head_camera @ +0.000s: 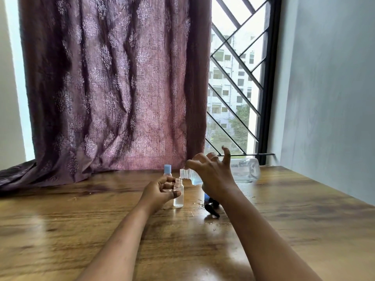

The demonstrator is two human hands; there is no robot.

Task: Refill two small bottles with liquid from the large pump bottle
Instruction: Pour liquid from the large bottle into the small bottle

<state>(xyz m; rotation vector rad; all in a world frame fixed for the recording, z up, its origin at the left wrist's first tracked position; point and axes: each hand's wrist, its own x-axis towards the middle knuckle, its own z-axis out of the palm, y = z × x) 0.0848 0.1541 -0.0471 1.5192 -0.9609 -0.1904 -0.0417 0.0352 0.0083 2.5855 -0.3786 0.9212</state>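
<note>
Two bare forearms reach out over a glossy wooden table (81,230). Just past the right wrist a black pump (212,208) lies on its side on the wood, with spilled drops around it. A bit of blue shows beside it under the wrist; what it is cannot be told.

The left hand (160,192) pinches an open small bottle (178,194) between thumb and curled fingers. The bottle stands upright on the table with clear liquid low in it.

The right hand (213,176) grips the big bottle (246,170) by its shoulder. The thumb reaches toward the neck, and the other fingers are spread and bent over the top, one of them lifted clear. The big bottle is held off the table and tipped nearly flat, base to the right. Its uncapped threaded mouth sits right above the small bottle's opening, and pale blue liquid pools near its neck.

Just behind the left hand a capped bottle (167,170) stands upright with a light blue cap, apart from both hands.

At the table's far edge hangs a patterned mauve curtain (113,88). To its right is a window with a black diagonal grille (239,63), a pale building behind it. A grey wall (328,88) closes the right side.
</note>
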